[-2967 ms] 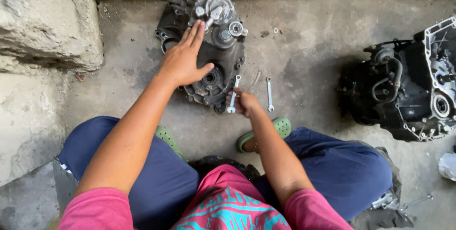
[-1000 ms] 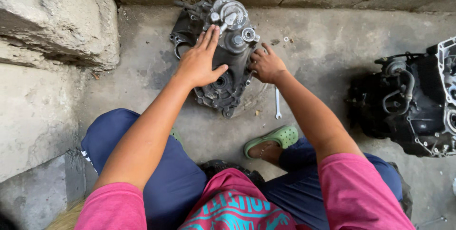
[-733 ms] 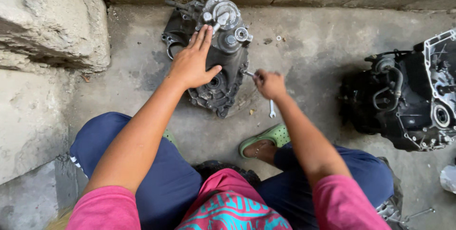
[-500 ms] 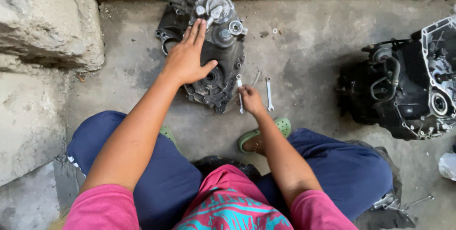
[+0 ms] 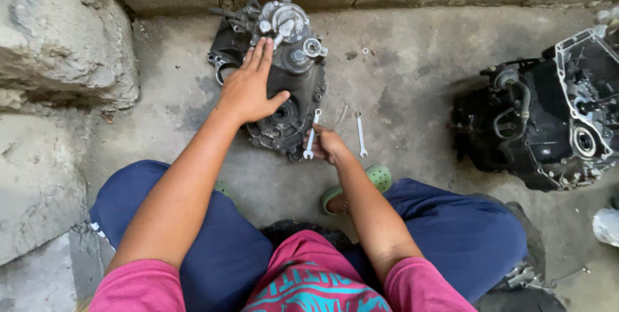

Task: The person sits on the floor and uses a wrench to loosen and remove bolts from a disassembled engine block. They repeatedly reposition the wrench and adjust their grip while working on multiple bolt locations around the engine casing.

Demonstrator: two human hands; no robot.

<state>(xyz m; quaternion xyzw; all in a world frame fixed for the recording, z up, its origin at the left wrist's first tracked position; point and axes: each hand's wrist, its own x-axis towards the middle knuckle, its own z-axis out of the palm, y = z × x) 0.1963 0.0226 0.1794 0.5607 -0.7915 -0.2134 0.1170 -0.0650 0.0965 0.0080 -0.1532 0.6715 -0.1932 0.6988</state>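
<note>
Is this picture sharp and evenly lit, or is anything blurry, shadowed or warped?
Head view: soft, even daylight, no glare; the left hand on the dark engine case and the right hand gripping a wrench look sharp. Wide-lens stretching bends the edges, where the second engine leans outward; shadows lie faint under both engines.

Right-side engine block (image 5: 554,118) cut off by the frame edge

right hand (image 5: 329,144) drawn back from the engine case's (image 5: 290,86) right side to lower centre, now gripping a small spanner (image 5: 312,135)
</note>
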